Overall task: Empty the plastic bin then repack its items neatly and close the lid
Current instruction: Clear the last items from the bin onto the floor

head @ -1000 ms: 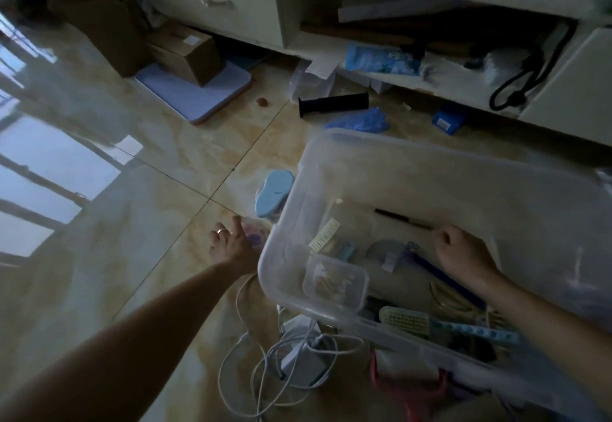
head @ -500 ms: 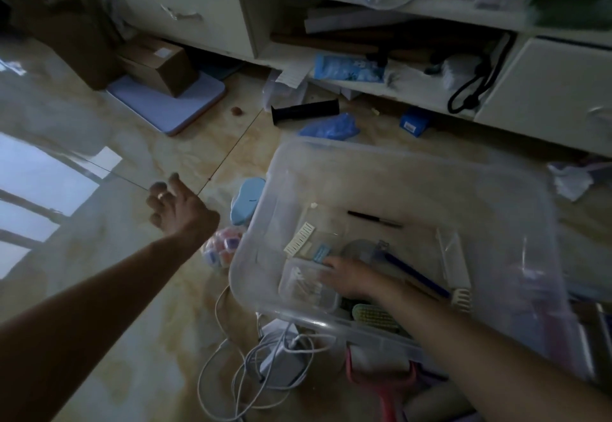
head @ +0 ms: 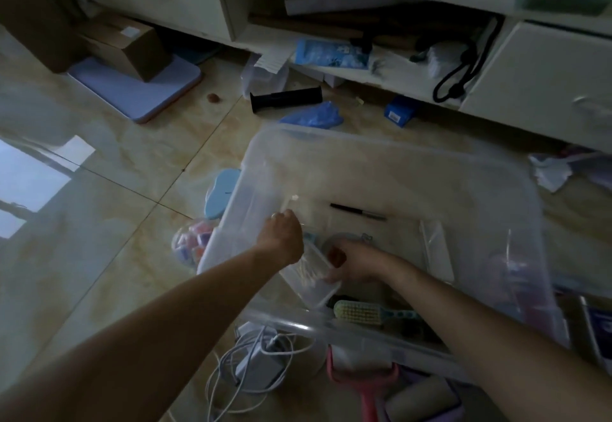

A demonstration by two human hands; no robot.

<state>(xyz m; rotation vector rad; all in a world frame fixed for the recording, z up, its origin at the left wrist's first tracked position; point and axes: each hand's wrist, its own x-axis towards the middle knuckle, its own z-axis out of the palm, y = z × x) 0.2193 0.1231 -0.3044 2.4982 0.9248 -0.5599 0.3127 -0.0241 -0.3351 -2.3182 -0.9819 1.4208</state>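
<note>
Both hands are inside the one clear plastic bin [head: 430,170] sitting on the tiled floor. The right hand [head: 352,261] has its fingers wrapped round a small clear box [head: 314,272], tilted, near the bin's front-left corner. The left hand [head: 281,236] hovers over the same corner, curled loosely; can't tell if it's got anything. Still in the bin: one black pen [head: 357,211], one brush [head: 359,312] and a few other bits. Outside it, one tangle of white cable [head: 251,362], one pink-handled lint roller [head: 364,385], one blue pad [head: 220,194].
</note>
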